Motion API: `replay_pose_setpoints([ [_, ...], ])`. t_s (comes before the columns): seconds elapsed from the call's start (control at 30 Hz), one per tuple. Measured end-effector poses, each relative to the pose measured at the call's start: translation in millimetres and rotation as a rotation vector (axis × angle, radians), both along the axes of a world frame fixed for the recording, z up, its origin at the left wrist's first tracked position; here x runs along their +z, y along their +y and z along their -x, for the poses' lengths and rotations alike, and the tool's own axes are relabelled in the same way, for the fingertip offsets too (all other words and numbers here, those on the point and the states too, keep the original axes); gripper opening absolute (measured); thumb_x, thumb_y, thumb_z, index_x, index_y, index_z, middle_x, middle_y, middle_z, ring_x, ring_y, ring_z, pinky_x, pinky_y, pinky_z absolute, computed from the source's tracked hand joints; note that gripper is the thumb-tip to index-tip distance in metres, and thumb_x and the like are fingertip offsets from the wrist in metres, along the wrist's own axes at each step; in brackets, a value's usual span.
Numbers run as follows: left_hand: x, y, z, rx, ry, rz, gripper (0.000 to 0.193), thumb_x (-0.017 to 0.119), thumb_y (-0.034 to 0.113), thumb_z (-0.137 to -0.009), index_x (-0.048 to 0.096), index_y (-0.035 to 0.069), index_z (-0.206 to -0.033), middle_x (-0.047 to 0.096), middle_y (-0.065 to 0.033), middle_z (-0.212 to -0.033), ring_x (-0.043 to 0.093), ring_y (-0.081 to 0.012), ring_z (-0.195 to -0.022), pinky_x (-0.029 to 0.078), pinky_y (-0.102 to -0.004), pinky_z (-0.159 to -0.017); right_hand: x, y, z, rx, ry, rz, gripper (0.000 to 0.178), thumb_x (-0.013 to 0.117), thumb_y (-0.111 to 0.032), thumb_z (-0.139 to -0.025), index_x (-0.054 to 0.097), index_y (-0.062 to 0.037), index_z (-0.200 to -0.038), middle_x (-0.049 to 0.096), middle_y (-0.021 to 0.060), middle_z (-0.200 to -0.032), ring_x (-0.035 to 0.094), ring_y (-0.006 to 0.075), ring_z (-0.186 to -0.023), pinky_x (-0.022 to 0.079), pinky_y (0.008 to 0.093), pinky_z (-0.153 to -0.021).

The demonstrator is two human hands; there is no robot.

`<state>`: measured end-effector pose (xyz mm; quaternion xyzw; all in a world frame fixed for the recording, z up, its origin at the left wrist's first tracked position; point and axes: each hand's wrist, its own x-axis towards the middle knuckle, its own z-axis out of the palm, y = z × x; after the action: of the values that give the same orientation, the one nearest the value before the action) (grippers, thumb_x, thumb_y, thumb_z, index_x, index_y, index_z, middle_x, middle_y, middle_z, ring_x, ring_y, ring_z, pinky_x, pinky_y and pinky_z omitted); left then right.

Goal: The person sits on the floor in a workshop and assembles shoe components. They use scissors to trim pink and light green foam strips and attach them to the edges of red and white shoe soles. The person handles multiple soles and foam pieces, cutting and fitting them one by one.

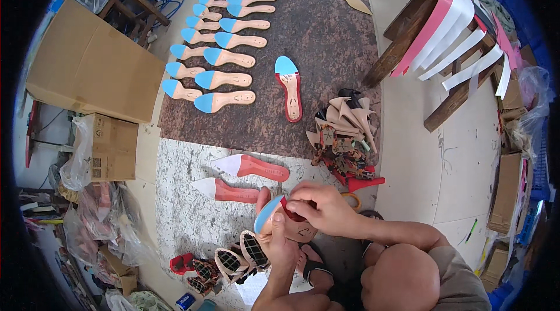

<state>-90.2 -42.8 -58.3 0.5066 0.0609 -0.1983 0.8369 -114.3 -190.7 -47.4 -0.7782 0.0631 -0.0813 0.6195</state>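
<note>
My left hand (279, 242) is closed on a shoe insole (267, 214) with a blue toe and a beige rear, thumb on top and fingers behind. My right hand (318, 209) pinches a dark red strip (290, 206) at the insole's edge, by the border of the blue part. Part of the strip is hidden by the fingers. Just beyond lie two red insoles with white toes, the nearer insole (236, 191) and the farther insole (262, 167). Farther off, a blue-toed insole (289, 92) lies on the dark mat with red edging around its rear.
Blue-toed beige insoles (233, 80) lie in two columns on the dark mat (315, 25). Beige heels and patterned straps (344, 130) are piled at right. Several shoe uppers (230, 261) sit near my left arm. Strips (437, 25) hang from a wooden stool (396, 48); cardboard boxes (96, 63) stand left.
</note>
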Motion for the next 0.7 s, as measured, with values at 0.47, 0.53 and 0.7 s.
replay_pose_setpoints([
  [0.47,0.2,1.5,-9.5,-0.011,0.011,-0.057,0.077,0.074,0.000,-0.080,0.038,-0.001,-0.148,0.054,-0.0149,-0.134,0.055,-0.0210,-0.118,0.043,-0.0353,-0.104,-0.8,-7.6,6.2,0.207,0.088,0.036,0.018,0.066,-0.021,-0.086,0.068,-0.0029,-0.084,0.065,0.0115,-0.088,0.064,0.0351,-0.079,0.049,0.0451,-0.069],
  [0.53,1.4,3.2,-10.8,-0.031,0.052,-0.006,0.086,0.073,-0.002,-0.080,0.029,0.003,-0.153,0.060,-0.0106,-0.121,0.058,-0.0177,-0.106,0.045,-0.0331,-0.101,-2.6,-3.3,5.5,0.218,0.147,0.077,0.021,0.066,-0.024,-0.086,0.068,-0.0030,-0.085,0.066,0.0125,-0.088,0.064,0.0358,-0.080,0.049,0.0455,-0.070],
  [0.7,-2.0,7.1,-9.5,-0.078,0.058,0.035,0.075,0.070,0.011,-0.086,0.033,0.004,-0.151,0.058,-0.0133,-0.128,0.057,-0.0225,-0.117,0.041,-0.0367,-0.106,-7.0,1.0,4.4,0.187,0.164,0.119,0.026,0.065,-0.027,-0.088,0.067,-0.0011,-0.087,0.066,0.0164,-0.081,0.063,0.0365,-0.074,0.047,0.0451,-0.065],
])
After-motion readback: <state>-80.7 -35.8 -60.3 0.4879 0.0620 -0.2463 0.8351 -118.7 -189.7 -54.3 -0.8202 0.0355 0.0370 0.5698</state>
